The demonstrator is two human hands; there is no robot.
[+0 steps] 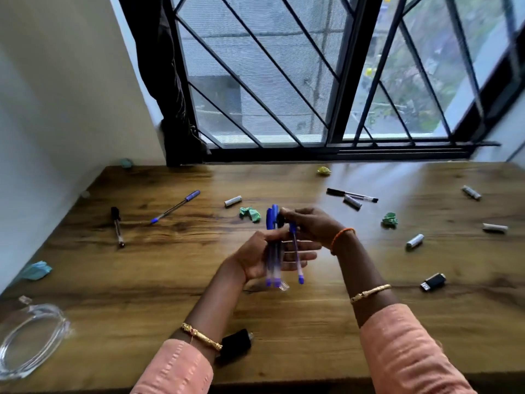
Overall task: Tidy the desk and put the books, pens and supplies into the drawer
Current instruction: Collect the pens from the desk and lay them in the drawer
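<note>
The left hand (265, 255) is gripping a bundle of clear blue-capped ballpoint pens (273, 245) upright above the wooden counter (170, 280) — caps pointing away. The right hand (308, 223) is pinching one more blue pen (295, 253) just beside the bundle, roughly parallel. A loose blue-capped pen (176, 206) is lying diagonally well to the left — nearer the left hand.

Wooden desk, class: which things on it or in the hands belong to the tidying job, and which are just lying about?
Belongs to the job:
- bunch of blue-capped pens, held in left hand
- single blue pen, pinched by right hand
- loose blue pen
- two black-capped pens

Lying about:
- grey cylinders, possibly batteries
- crumpled green paper
- clear coiled cable
</note>
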